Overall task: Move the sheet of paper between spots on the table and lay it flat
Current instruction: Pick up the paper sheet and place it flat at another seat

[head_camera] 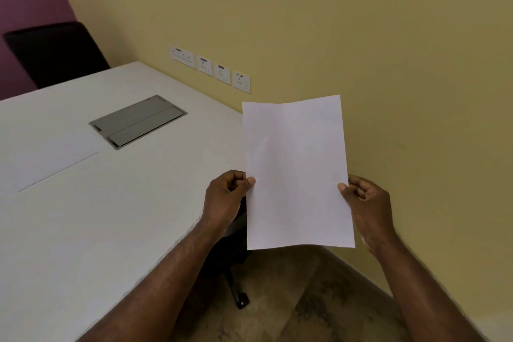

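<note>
Paper (298, 172) hangs off the bench (83, 203) beyond its right edge, pinched at both sides by left (226, 197) and right (366, 203) hands; laying flat remains.

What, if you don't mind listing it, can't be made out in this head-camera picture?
- Far face of the sheet of paper, pinched by the left hand and right hand: turned away from the camera.
- Chair base under the table: mostly hidden by table and paper.
- Wall sockets: too small and blurred to read.
- Black chair: lower part hidden by the table.
</note>
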A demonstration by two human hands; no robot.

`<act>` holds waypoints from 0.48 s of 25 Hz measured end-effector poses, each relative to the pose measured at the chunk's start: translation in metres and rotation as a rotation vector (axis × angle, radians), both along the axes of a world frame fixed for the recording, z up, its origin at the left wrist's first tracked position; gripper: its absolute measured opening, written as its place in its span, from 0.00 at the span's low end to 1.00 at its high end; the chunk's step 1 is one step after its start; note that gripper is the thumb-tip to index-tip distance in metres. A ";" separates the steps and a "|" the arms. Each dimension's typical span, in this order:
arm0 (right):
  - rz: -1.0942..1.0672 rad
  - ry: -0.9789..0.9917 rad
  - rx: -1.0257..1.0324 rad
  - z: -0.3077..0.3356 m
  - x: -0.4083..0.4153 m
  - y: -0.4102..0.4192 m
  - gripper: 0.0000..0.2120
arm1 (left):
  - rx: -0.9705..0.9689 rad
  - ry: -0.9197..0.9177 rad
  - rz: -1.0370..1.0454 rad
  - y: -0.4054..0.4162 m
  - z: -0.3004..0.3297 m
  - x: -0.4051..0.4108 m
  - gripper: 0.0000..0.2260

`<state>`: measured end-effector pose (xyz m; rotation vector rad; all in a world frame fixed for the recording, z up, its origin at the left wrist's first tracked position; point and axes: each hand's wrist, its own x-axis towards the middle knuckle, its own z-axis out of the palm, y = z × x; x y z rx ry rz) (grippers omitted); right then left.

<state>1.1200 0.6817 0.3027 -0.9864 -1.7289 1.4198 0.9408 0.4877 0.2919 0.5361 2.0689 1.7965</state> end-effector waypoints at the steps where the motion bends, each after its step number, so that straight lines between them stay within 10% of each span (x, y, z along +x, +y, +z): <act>1: 0.040 -0.002 -0.001 0.001 -0.014 0.013 0.16 | 0.007 0.001 0.033 0.007 0.000 -0.007 0.05; 12: 0.383 -0.029 -0.022 -0.023 -0.190 0.109 0.13 | 0.051 -0.012 0.359 0.049 -0.016 -0.122 0.04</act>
